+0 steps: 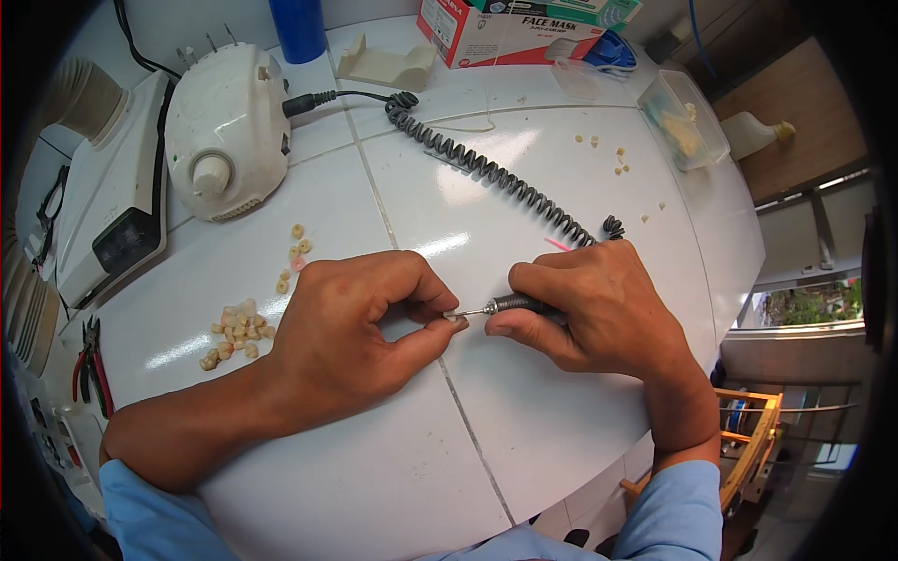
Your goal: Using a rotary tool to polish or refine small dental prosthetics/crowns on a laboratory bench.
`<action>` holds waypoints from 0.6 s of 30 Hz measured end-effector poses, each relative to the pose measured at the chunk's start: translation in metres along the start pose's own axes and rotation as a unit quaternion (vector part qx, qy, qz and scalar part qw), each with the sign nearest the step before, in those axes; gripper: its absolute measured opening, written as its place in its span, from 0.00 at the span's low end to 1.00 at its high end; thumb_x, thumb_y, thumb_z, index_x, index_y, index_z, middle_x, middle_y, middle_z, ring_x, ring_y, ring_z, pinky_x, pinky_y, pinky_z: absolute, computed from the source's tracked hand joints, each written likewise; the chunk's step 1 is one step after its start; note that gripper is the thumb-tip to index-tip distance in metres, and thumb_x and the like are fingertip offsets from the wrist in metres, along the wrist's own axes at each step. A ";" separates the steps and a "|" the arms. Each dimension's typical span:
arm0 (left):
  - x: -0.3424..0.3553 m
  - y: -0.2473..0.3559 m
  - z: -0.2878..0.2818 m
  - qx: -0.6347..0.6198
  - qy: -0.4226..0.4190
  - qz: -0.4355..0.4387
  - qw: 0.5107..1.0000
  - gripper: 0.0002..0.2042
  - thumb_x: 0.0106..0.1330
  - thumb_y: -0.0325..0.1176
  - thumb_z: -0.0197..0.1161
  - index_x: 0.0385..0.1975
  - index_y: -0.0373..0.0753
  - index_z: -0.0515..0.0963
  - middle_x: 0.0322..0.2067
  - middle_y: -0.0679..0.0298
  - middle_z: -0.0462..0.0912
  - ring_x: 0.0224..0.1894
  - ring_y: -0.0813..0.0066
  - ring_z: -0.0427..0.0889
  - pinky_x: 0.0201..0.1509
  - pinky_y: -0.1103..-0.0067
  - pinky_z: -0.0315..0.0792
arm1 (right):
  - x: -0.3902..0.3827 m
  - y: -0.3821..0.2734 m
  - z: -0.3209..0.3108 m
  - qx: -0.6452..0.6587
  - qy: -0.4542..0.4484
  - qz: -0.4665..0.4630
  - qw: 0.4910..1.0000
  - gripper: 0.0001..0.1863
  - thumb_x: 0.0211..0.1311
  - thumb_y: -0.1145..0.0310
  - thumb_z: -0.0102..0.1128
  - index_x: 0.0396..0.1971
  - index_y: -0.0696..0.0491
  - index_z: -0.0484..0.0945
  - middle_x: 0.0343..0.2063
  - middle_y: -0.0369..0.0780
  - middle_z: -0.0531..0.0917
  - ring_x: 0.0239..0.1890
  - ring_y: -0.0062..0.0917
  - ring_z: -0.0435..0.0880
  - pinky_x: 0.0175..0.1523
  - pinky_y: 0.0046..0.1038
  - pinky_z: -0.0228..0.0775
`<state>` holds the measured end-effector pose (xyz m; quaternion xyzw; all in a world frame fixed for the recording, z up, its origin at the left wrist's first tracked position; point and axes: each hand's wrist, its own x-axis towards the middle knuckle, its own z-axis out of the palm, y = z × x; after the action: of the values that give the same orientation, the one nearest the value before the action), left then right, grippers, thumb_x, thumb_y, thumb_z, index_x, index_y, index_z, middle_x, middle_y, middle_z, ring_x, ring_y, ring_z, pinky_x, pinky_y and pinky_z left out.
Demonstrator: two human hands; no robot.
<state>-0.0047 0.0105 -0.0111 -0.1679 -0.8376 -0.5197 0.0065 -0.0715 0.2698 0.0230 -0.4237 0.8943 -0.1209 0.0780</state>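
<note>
My right hand (603, 304) grips a dark rotary handpiece (520, 302), its thin metal bur pointing left. My left hand (351, 327) pinches thumb and forefinger together right at the bur's tip. Whatever small piece sits between those fingertips is mostly hidden and too small to name. From beyond the right hand a black coiled cord (505, 180) runs back to a white control box (224, 140) with a knob. Beside my left wrist lies a pile of ivory tooth-shaped pieces (241, 327), with a short row of similar pieces (283, 280) just beyond it.
Red-handled pliers (92, 366) lie at the left edge of the white tiled table (374, 486). A cream plastic cradle (386, 64), a blue cylinder (297, 28) and a red-and-white box (510, 35) stand at the back. Small pieces (619, 159) lie near a clear container (685, 122) at right.
</note>
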 end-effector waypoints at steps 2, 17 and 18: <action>0.000 0.000 0.000 -0.005 0.005 0.002 1.000 0.07 0.64 0.25 0.79 0.34 0.32 0.85 0.31 0.57 0.91 0.33 0.68 0.93 0.39 0.75 0.86 | 0.000 0.000 0.001 0.004 0.004 0.000 1.000 0.30 0.76 0.37 0.64 0.24 0.50 0.83 0.14 0.40 0.80 0.16 0.38 0.80 0.25 0.39 0.66; 0.000 0.000 0.001 -0.039 0.002 -0.024 0.999 0.08 0.66 0.26 0.79 0.37 0.31 0.86 0.32 0.56 0.92 0.35 0.69 0.94 0.40 0.76 0.87 | 0.000 0.000 0.001 0.011 0.002 0.010 1.000 0.31 0.76 0.37 0.63 0.24 0.51 0.82 0.14 0.41 0.79 0.18 0.40 0.81 0.26 0.40 0.68; 0.000 -0.001 0.001 -0.039 0.002 -0.023 0.999 0.08 0.66 0.26 0.79 0.37 0.31 0.86 0.32 0.56 0.92 0.35 0.69 0.94 0.40 0.76 0.87 | 0.000 0.000 0.001 0.006 0.000 0.011 1.000 0.31 0.76 0.37 0.63 0.24 0.51 0.82 0.14 0.41 0.80 0.18 0.40 0.81 0.26 0.40 0.68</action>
<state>-0.0047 0.0115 -0.0123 -0.1476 -0.8202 -0.5527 -0.0109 -0.0714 0.2701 0.0220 -0.4136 0.8981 -0.1252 0.0815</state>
